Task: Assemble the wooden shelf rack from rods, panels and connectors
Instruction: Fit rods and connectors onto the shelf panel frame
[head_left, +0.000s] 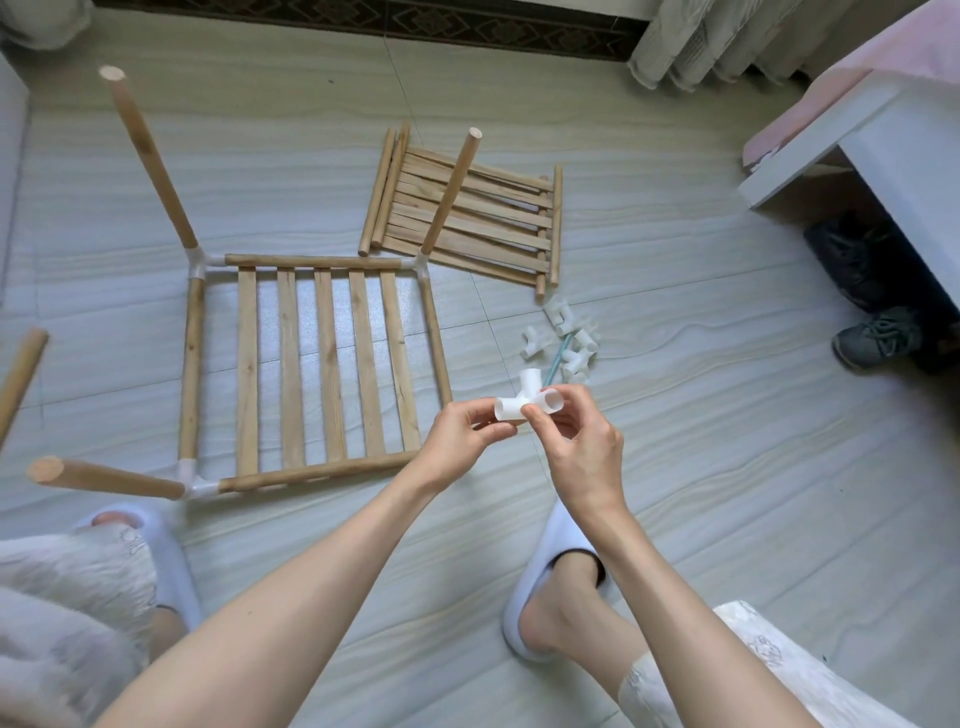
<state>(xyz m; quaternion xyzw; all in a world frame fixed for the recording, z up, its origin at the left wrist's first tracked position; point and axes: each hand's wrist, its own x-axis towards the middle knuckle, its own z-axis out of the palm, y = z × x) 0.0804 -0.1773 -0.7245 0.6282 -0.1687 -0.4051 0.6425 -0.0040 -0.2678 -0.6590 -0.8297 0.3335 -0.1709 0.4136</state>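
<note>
A white plastic three-way connector (525, 399) is held above the floor between both hands. My left hand (462, 436) pinches its left tube, and my right hand (582, 441) pinches its right side. To the left lies a slatted wooden panel (317, 364) framed by rods, with white connectors at three corners and a rod leg (148, 156) standing up from each; its near right corner has no connector. A stack of further slatted panels and rods (467, 218) lies behind. Several loose white connectors (566, 338) sit on the floor just beyond my hands.
My slippered feet rest on the tiled floor at the near left (156, 561) and near right (550, 582). A white bed frame (852, 140) and dark shoes (872, 338) stand at the right. Another rod end (23, 374) shows at the left edge.
</note>
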